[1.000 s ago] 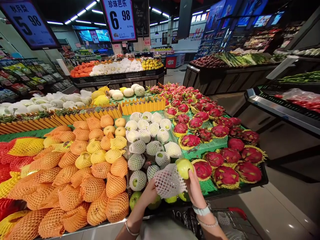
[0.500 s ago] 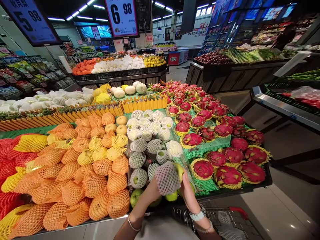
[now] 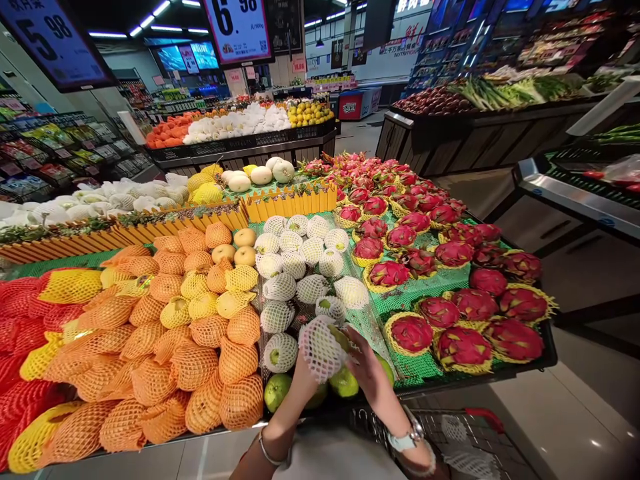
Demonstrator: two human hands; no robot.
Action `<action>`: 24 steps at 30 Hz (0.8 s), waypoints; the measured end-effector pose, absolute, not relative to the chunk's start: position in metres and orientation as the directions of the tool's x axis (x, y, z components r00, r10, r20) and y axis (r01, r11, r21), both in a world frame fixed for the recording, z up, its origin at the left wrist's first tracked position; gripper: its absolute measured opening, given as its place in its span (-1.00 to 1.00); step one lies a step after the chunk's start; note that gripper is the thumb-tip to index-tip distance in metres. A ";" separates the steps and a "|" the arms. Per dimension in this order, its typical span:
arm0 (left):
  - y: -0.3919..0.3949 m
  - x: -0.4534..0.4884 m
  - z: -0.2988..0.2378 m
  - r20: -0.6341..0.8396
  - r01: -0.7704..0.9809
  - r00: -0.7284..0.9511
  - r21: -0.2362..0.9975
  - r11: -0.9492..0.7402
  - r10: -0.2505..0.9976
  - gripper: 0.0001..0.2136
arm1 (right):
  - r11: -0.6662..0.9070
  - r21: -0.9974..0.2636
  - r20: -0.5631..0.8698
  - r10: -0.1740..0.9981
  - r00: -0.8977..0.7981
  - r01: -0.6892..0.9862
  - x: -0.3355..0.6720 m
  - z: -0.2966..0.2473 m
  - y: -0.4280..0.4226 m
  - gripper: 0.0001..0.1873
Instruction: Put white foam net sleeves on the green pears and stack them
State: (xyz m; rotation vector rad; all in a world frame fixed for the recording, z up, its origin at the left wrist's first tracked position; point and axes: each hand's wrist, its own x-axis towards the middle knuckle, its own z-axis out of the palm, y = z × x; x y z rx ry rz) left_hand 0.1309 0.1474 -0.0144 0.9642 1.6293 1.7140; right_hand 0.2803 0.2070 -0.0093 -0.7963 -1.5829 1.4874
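My left hand pinches the lower edge of a white foam net sleeve, which now covers most of a green guava. Pressed against the fruit's right side is my right hand, with fingers curled round it. Both hands hover over the front of the guava section, where several white-netted guavas lie. Three bare green guavas sit at the front edge just below my hands.
Orange-netted fruit fills the stand to the left. Dragon fruit on green matting lie to the right. A shopping cart stands under my right wrist. Price boards hang overhead. More produce stands line the aisle behind.
The green guava went from exposed above the net to mostly inside it. Both hands dropped lower and a little left, toward the front guavas.
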 end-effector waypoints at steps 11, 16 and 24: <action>0.143 0.119 -0.026 -0.111 -0.153 -0.621 0.988 0.018 0.776 -0.53 | 0.269 -0.961 0.221 0.888 -0.402 0.066 0.264 -0.004 0.206 -0.70; 0.138 0.128 -0.021 -0.154 -0.201 -0.513 0.978 0.056 0.844 -0.41 | -0.063 -0.983 -0.007 0.950 -0.311 -0.172 0.262 -0.004 0.209 -0.66; 0.141 0.135 -0.022 -0.028 -0.114 -0.487 0.993 -0.032 0.873 -0.43 | -0.193 -0.914 -0.096 0.958 -0.271 -0.358 0.263 -0.008 0.210 -0.43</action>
